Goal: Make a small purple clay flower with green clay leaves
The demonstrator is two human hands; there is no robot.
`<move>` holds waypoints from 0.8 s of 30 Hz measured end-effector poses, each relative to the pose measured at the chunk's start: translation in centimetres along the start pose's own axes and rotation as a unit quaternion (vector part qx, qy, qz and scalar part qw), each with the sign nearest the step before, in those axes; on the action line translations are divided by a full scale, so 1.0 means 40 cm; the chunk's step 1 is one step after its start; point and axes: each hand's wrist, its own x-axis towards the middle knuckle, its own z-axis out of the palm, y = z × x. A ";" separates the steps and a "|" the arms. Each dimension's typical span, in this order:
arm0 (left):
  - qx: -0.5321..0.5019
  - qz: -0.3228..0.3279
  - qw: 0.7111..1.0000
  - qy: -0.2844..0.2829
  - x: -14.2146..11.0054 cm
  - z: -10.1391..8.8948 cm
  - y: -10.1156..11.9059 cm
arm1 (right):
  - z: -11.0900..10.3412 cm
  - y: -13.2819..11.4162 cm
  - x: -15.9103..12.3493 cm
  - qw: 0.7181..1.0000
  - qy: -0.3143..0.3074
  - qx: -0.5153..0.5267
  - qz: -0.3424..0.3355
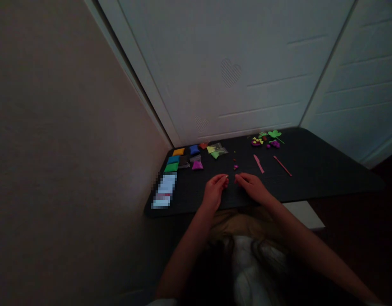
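Note:
Near the front edge of the dark table, my left hand is closed in a pinch. A tiny yellowish bit, seemingly modelling clay, shows at its fingertips. Just across a small gap, my right hand has its thumb and fingers pressed together; whatever they hold, if anything, is too small to make out. Beyond the hands lie a small purple clay piece, a red bit and a tiny yellow dot. A pink plastic knife and a thin pink stick tool rest to the right.
Bags of coloured clay, such as orange, blue, green and magenta, lie at left. A blurred-out phone is nearest the left edge. Shaped purple clay and a green clover shape stand at the back right.

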 end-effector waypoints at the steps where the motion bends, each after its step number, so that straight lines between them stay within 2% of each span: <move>1: -0.013 -0.003 1.000 0.000 0.000 0.000 0.001 | -0.001 0.000 0.000 1.000 0.002 -0.002 0.000; 12: -0.118 -0.039 0.992 0.018 0.002 -0.012 0.015 | -0.008 -0.003 -0.003 1.000 0.028 0.001 -0.009; 24: -0.137 -0.045 0.989 0.024 0.014 -0.020 0.007 | -0.007 -0.006 -0.002 0.999 0.045 0.012 -0.015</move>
